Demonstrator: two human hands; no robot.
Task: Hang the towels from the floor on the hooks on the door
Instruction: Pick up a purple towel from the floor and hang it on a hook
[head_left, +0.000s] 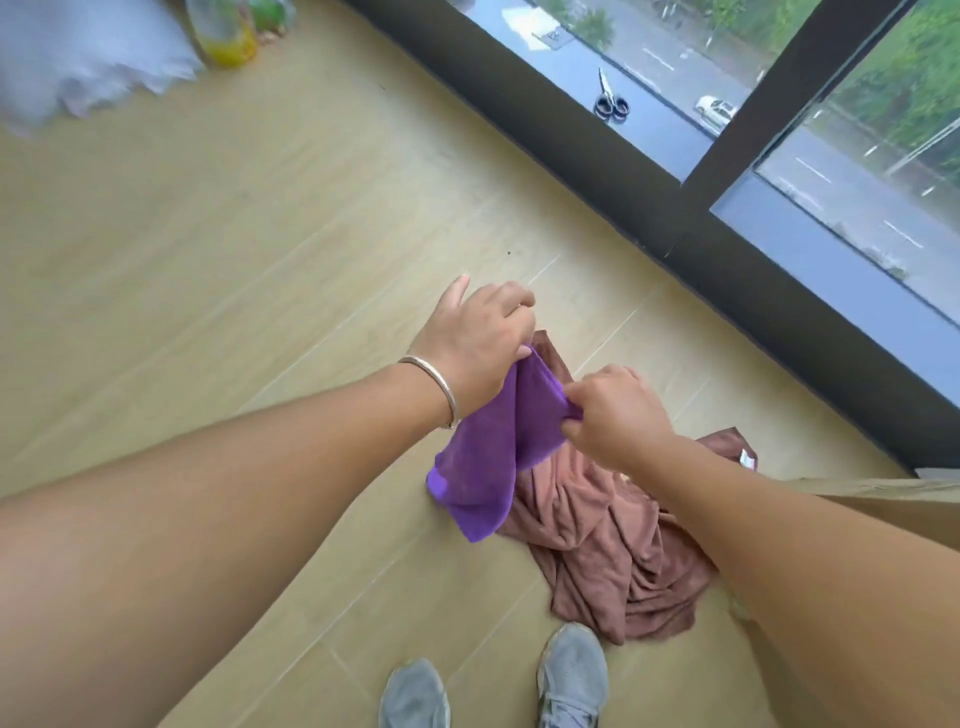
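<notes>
we look down from the head camera onto a pale wood-plank floor that runs up to a dark window frame along the upper right, with a street and trees behind the glass. on the grey sill a pair of scissors lies with its black handles toward us. in the top left corner a blurred clear container stands on the floor with something yellow in its lower part; we cannot tell what it is, and beside it sits a pale, blurred heap. our left hand, with a metal bangle on the wrist, pinches the top edge of a purple towel between curled fingers and thumb. our right hand grips the same edge just beside it, fingers closed round a fold of the cloth. the purple towel hangs down from both hands, its lower corner over the floor. under and behind it a brown towel lies crumpled on the floor, close in front of our two grey shoes. a tan cardboard edge shows at the right, partly behind our right forearm.
</notes>
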